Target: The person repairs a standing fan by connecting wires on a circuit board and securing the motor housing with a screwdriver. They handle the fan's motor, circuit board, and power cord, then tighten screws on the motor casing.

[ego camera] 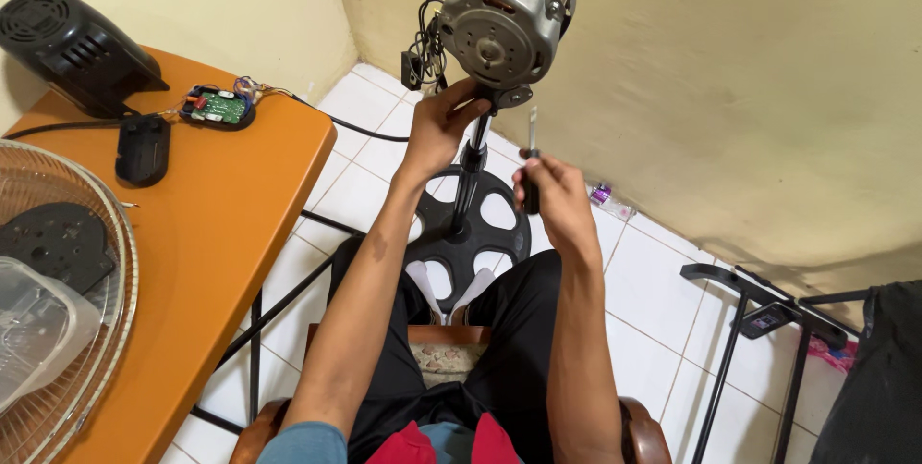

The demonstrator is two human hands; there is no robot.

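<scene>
A bare grey fan motor [499,17] sits on top of a black stand pole [468,181] that rises from a round black base [480,233] on the tiled floor. My left hand [444,123] grips the neck just under the motor. My right hand [549,190] holds a screwdriver [531,161] with a black handle, its metal shaft pointing up toward the underside of the motor. A bundle of black wires [425,46] hangs at the motor's left side.
An orange table [221,214] at the left carries a black fan housing [72,41], a green circuit board [219,107], a black cover [142,149], a wire fan guard [67,310] and a clear plastic piece [34,325]. A black metal rack [759,329] stands at the right.
</scene>
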